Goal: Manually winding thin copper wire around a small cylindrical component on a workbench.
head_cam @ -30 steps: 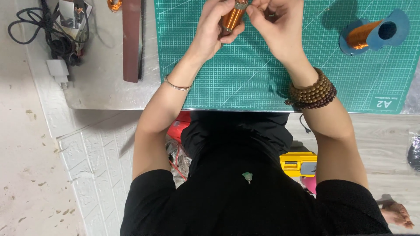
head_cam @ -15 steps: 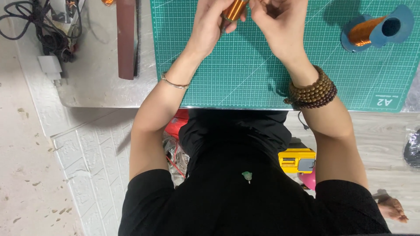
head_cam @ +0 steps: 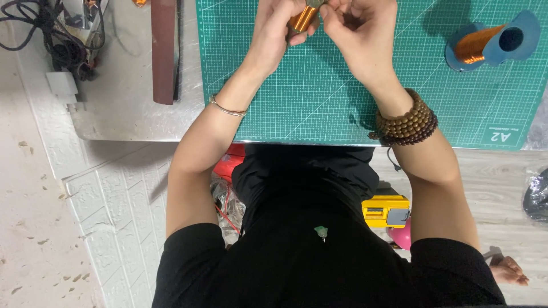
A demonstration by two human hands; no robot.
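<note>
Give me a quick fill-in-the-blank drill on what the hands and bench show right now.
1. The left hand grips a small copper-coloured wire coil above the ____ gridded cutting mat.
2. The blue spool of copper wire lies near the mat's far ____ corner.
3. The brown wooden bead bracelet wraps the ____ wrist.

Missing words: green; right; right

The far ends of both hands run off the far edge of the picture: the left hand loses its fingertips there, and the right hand its fingertips too. The copper coil between them is mostly covered by fingers (only a short stretch shows), so its far end and full shape cannot be told. The cable tangle at far left is cropped.
</note>
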